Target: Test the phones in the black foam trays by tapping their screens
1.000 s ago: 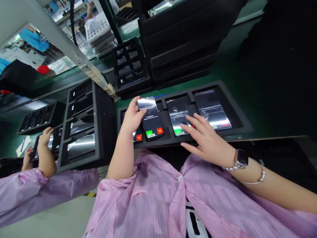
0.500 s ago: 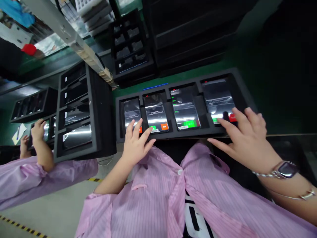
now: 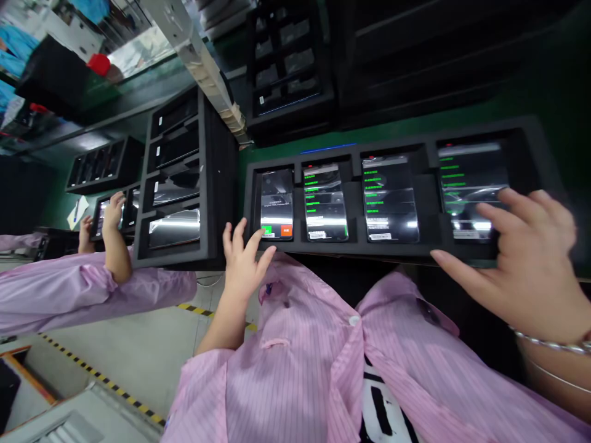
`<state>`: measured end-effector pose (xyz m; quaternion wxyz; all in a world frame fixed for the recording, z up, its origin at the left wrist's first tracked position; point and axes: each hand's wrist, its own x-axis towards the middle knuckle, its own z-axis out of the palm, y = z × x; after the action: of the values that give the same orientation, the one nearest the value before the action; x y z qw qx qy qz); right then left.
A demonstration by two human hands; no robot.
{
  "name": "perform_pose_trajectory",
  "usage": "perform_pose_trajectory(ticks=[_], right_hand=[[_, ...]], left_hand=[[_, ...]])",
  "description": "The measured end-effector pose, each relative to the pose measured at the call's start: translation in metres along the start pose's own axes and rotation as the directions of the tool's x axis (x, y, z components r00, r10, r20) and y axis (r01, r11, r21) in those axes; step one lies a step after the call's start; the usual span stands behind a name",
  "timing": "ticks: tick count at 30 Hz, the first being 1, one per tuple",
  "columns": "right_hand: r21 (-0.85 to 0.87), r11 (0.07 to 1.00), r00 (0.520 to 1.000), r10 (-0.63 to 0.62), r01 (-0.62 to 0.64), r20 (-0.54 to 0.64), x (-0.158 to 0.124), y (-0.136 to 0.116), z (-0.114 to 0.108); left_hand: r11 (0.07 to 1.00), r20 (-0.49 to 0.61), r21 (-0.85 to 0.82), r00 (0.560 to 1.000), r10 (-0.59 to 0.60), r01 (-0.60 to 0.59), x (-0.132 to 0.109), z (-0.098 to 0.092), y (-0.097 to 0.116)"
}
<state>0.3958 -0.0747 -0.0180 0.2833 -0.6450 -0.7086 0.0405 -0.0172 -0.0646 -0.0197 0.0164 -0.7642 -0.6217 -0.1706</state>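
Four smartphones (image 3: 325, 203) lie screen-up in the separate bays of a black foam tray (image 3: 397, 136), and from my remote seat I see neither hand grasping anything. The left hand (image 3: 242, 264) is open, its fingers spread at the tray's near edge just below the leftmost phone (image 3: 277, 203), whose screen shows a green and an orange button. The right hand (image 3: 521, 264) is also relaxed and open, reaching over the lower part of the rightmost phone (image 3: 471, 184); I cannot tell whether its fingertips (image 3: 501, 206) touch the glass or hover just above it. That uncertainty is my main worry, because a light brush could register as a stray tap on the rightmost screen. On the other side, a slip of the left fingers could hit the wrong button, since the green and orange buttons sit close together. Glare across the glass could also hide what a screen shows and lead to a misread. The pink striped smock (image 3: 295, 363) sits close to the tray's edge, so a loose fold could snag it and jolt the phones. Beside this tray, a second foam tray (image 3: 217, 178) holds more devices, and a co-worker's hand (image 3: 114, 209) works farther left.
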Motion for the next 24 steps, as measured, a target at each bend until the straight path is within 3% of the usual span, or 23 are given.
perform_pose_trajectory(ticks=[5, 8, 11, 14, 18, 24], right_hand=[[-0.042, 0.988, 0.988, -0.151, 0.150, -0.025, 0.003, 0.007, 0.002], [-0.080, 0.964, 0.967, -0.255, 0.254, 0.002, 0.005, 0.003, 0.006], [-0.107, 0.956, 0.961, -0.266, 0.273, 0.080, 0.008, -0.006, 0.010], [-0.091, 0.960, 0.963, -0.255, 0.263, 0.093, 0.010, -0.014, 0.013], [-0.024, 0.965, 0.962, -0.257, 0.260, 0.097, 0.008, -0.020, 0.022], [-0.046, 0.920, 0.921, -0.386, 0.389, 0.060, 0.001, -0.031, 0.036]], left_hand=[[0.991, -0.122, -0.077, 0.987, 0.102, -0.112, 0.013, -0.010, 0.018], [0.980, -0.005, -0.096, 0.985, 0.174, -0.174, 0.026, -0.010, 0.038], [0.976, 0.159, -0.069, 0.964, 0.214, -0.206, 0.037, -0.004, 0.058], [0.970, 0.202, -0.065, 0.949, 0.241, -0.233, 0.044, 0.001, 0.071], [0.978, 0.177, -0.028, 0.962, 0.207, -0.205, 0.047, 0.008, 0.074], [0.977, 0.108, -0.011, 0.971, 0.215, -0.215, 0.047, 0.020, 0.072]])
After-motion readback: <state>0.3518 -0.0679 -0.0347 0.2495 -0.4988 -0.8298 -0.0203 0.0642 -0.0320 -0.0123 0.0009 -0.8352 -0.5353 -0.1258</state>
